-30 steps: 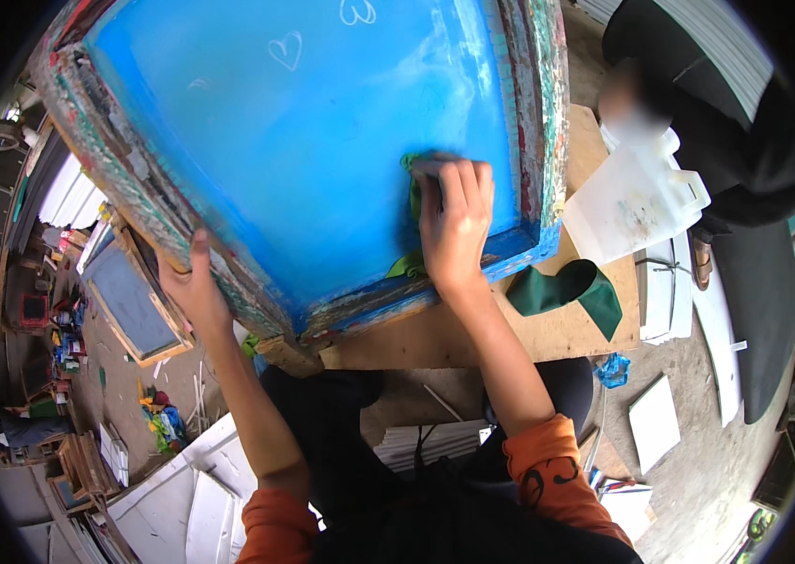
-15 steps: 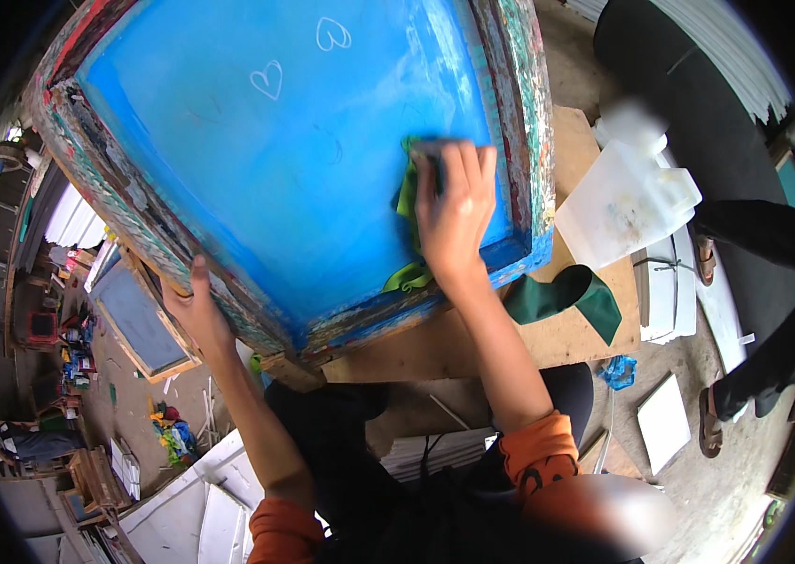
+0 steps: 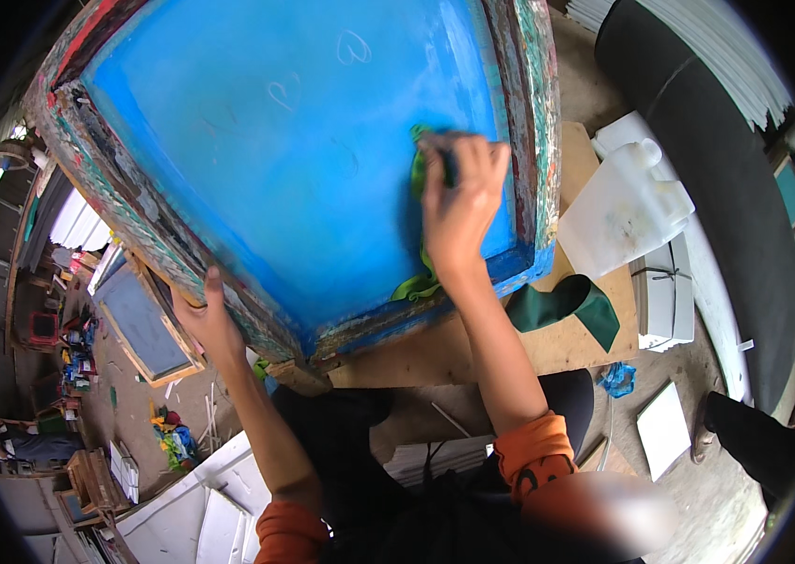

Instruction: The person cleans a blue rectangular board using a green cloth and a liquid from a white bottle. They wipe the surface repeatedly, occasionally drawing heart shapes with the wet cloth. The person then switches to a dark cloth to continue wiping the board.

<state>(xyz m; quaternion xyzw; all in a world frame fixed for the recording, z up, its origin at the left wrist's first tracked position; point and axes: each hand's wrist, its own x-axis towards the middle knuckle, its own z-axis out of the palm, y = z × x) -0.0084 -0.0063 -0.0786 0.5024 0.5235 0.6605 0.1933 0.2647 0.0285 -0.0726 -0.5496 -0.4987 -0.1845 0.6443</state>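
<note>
The right hand [image 3: 458, 202] is pressing a green cloth [image 3: 419, 179] flat against the blue screen [image 3: 294, 160], fingers closed over it. The left hand [image 3: 212, 324] is gripping the screen's paint-stained frame [image 3: 148, 240] at its lower-left edge.

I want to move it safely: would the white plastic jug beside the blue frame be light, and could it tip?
The white plastic jug lies on its side on the wooden board, so it probably won't tip. Its translucent walls show no liquid, so it is likely light. Smooth plastic may slip.
</note>
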